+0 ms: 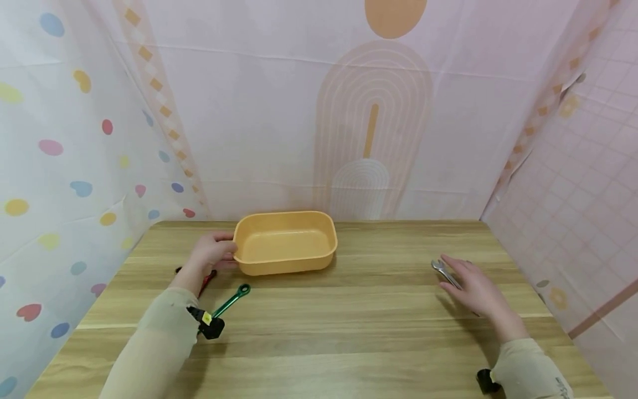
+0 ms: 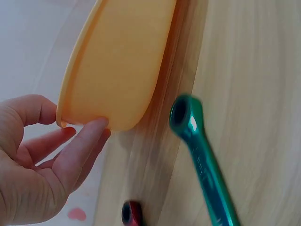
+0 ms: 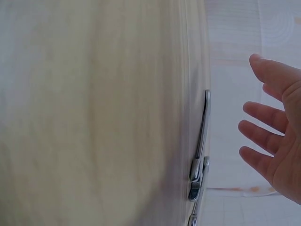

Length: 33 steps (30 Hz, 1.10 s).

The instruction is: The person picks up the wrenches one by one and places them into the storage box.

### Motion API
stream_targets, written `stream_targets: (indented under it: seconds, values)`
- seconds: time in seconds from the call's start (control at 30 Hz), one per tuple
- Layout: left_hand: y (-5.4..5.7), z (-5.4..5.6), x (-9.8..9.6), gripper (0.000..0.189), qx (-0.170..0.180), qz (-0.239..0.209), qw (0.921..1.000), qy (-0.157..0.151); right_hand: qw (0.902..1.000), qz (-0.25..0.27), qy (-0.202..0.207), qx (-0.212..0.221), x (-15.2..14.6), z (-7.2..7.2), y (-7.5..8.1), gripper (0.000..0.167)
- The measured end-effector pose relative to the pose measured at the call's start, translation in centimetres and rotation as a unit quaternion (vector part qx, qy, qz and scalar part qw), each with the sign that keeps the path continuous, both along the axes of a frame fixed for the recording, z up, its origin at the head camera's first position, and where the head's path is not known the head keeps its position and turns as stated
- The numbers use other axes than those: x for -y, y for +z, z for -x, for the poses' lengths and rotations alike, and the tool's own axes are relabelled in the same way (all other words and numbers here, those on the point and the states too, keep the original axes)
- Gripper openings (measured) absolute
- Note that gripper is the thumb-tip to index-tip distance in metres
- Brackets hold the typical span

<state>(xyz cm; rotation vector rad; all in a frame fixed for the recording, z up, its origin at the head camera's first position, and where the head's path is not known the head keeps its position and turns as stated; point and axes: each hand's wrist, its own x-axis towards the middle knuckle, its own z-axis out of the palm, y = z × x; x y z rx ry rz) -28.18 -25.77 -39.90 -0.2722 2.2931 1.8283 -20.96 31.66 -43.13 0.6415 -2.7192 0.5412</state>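
Observation:
A yellow-orange plastic tub [image 1: 284, 266] stands on the table near the back wall. My left hand [image 1: 211, 252] holds it by its left end; in the left wrist view, the digits of that hand [image 2: 42, 160] meet the rim and outer wall of the tub [image 2: 117, 66]. Close by lie a green ratchet wrench [image 1: 231, 300] and a red one [image 1: 206, 281], partly covered by the left arm. At the right, my right hand [image 1: 476, 288] hovers over a silver wrench [image 1: 446, 272], fingers spread and holding nothing. The right wrist view shows two silver wrenches [image 3: 203, 127] below the hand [image 3: 282, 127].
The wood-grain table [image 1: 349, 332] ends at a patterned cloth [image 1: 259, 122] hung behind it and along both sides. A black wrist camera [image 1: 211, 327] hangs low near the green wrench.

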Motion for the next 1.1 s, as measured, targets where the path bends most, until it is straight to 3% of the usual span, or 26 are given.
stream_targets:
  seconds: [0.3, 0.63, 1.1]
  values:
    - [0.5, -2.0, -3.3, 0.055, -0.018, -0.04, 0.9988, -0.021, 1.0, -0.003, 0.0, 0.001, -0.3, 0.1, 0.1, 0.063]
    - [0.3, -4.0, -6.4, 0.051, -0.023, -0.046, 0.9984, -0.023, 0.9999, -0.009, 0.008, 0.006, -0.2, 0.7, 0.5, 0.062]
    - [0.3, -5.9, -8.7, 0.05, -0.027, -0.032, 0.9986, -0.032, 0.9993, -0.026, 0.003, 0.026, 0.0, 1.1, 0.9, 0.061]
